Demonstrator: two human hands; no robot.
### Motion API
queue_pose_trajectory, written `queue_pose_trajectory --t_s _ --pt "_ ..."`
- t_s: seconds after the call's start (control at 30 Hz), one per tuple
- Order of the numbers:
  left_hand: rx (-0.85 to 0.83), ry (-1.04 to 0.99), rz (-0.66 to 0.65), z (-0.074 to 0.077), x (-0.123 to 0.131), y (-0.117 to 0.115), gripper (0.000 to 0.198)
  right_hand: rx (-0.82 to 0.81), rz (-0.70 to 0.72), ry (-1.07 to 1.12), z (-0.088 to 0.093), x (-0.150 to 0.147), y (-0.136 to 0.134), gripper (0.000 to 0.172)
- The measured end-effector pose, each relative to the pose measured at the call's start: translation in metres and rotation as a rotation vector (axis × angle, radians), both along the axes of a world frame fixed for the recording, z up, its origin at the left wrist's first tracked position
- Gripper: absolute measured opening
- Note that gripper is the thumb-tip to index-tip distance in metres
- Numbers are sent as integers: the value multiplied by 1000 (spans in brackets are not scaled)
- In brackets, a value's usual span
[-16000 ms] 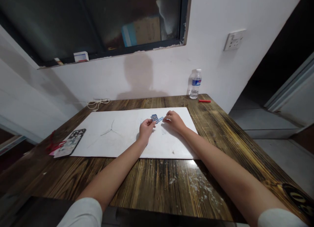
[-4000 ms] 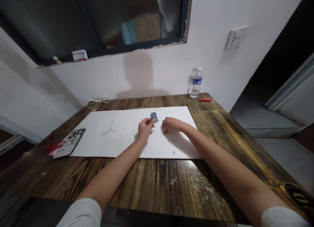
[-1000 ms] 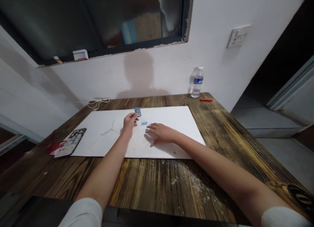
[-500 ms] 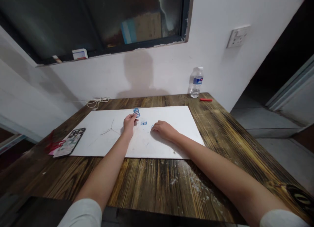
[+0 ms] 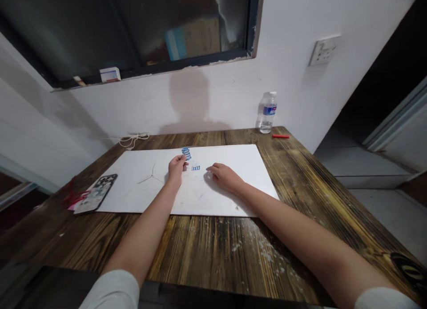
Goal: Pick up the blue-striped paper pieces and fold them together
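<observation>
My left hand (image 5: pixel 176 167) pinches a fan of several small blue-edged cards (image 5: pixel 186 153) over the middle of a white board (image 5: pixel 133 193). Just right of it, a short row of small blue-edged pieces (image 5: pixel 195 168) lies flat on the board. My right hand (image 5: pixel 223 175) hovers low over the board, right of that row, with its index finger stretched out to the left and the other fingers curled. No card shows at its fingertips.
A patterned phone (image 5: pixel 98 193) lies at the board's left edge, beside red string (image 5: pixel 75 197). Behind are a white cable (image 5: pixel 133 139), a water bottle (image 5: pixel 267 113) and a red marker (image 5: pixel 280 136). The wooden table (image 5: pixel 207 251) surrounds the board.
The blue-edged piece at my right fingertips is no longer visible there. My right index finger has lifted and stretched out. My left hand has stayed nearly still.
</observation>
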State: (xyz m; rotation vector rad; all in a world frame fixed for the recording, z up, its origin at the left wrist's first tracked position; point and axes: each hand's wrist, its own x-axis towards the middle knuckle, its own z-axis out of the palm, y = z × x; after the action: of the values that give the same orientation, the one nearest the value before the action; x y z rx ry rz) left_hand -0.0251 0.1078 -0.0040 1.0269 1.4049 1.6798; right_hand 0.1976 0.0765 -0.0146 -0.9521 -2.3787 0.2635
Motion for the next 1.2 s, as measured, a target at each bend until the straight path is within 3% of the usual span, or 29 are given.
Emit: queue_pose_trajectory --t_s 0.4,0.67,0.83,1.2 --pt "-20 5 6 1 1 -1 29 -32 -57 44 -7 3 6 42" --pt "-14 22 -3 0 1 0 30 17 -40 59 -2 4 4 25" --pt "3 48 -25 -1 3 0 30 120 -39 175 -2 5 4 21" --pt "70 84 -111 5 9 -7 29 -11 54 480 -8 0 6 18"
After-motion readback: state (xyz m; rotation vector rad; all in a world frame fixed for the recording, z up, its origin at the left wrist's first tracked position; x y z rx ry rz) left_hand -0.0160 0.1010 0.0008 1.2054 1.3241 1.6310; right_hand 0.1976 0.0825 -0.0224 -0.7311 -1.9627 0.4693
